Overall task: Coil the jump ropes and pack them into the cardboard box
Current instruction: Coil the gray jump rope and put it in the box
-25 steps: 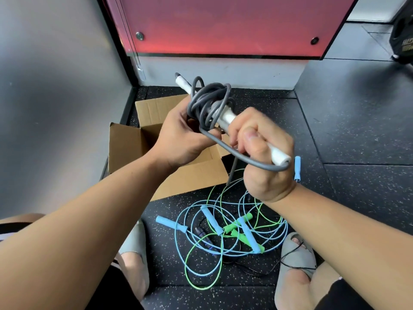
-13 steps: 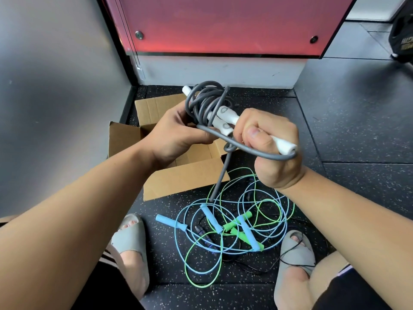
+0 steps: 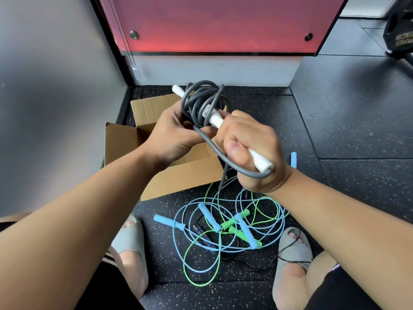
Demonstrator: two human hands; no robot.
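Note:
A grey jump rope (image 3: 202, 101) with white handles is coiled in the air above the open cardboard box (image 3: 192, 173). My left hand (image 3: 172, 135) grips the coil from the left. My right hand (image 3: 248, 151) grips one white handle (image 3: 261, 161), with a loop of grey cord running under the fist. The other white handle (image 3: 177, 89) pokes out behind the coil. On the floor in front of me lie tangled blue jump ropes (image 3: 207, 217) and a green jump rope (image 3: 237, 222), with a thin black rope (image 3: 202, 234) among them.
The box stands in the corner by a grey wall (image 3: 55, 108) and a red panel (image 3: 219, 23). My two feet in grey slides (image 3: 131, 238) flank the rope pile on the speckled black floor. A loose blue handle (image 3: 293, 158) lies to the right. Dark equipment sits at top right.
Both hands shifted slightly while still holding the grey rope; the coil rose and fell a little, and the loose cord stays looped under my right fist.

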